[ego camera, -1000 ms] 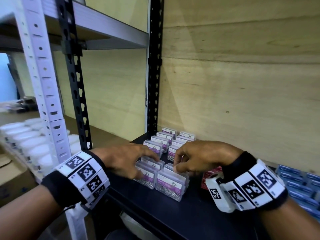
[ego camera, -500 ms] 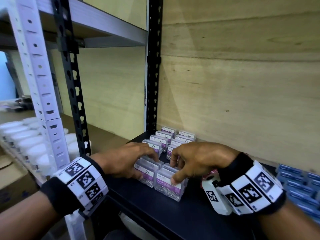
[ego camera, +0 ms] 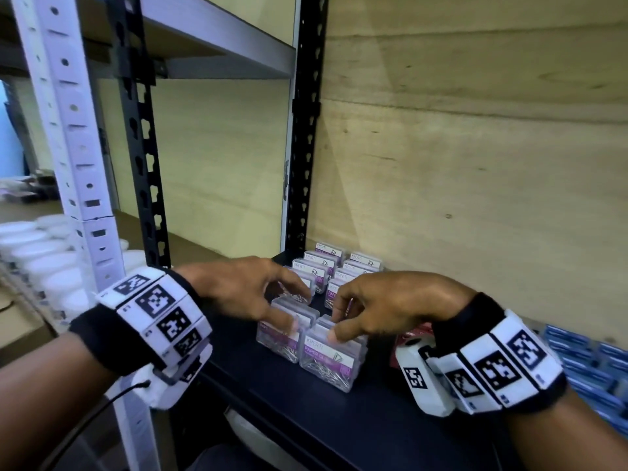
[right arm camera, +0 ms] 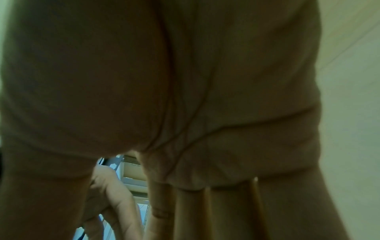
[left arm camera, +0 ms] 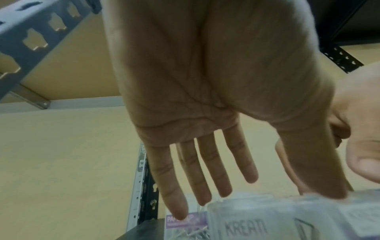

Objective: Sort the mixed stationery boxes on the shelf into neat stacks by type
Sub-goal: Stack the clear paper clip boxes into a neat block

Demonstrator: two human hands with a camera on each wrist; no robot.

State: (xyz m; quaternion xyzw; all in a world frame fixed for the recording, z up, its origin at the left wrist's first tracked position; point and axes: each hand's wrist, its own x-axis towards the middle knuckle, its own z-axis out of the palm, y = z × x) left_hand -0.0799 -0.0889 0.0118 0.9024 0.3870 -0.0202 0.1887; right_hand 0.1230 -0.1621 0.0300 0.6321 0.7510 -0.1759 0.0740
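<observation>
Clear paper clip boxes with purple labels stand in rows on the black shelf [ego camera: 339, 413]. Two short stacks stand in front. My left hand [ego camera: 297, 309] hovers over the left front stack [ego camera: 277, 336], fingers straight, thumb touching its top box [left arm camera: 267, 224]. My right hand [ego camera: 339, 317] pinches the top box of the right front stack [ego camera: 331, 356], thumb on its front, fingers curled over its back. The back rows of boxes [ego camera: 328, 266] stand just behind both hands. The right wrist view is dark and shows only my palm [right arm camera: 164, 97].
A red box [ego camera: 413, 336] lies under my right wrist. Several blue boxes [ego camera: 584, 358] fill the shelf's right end. A black upright [ego camera: 306, 164] and the plywood back wall [ego camera: 475, 181] bound the shelf. White lidded tubs [ego camera: 40, 260] sit on the neighbouring shelf at left.
My right thumb has come down onto the front of the right stack's top box. My left hand has lifted slightly and spread its fingers over the left stack.
</observation>
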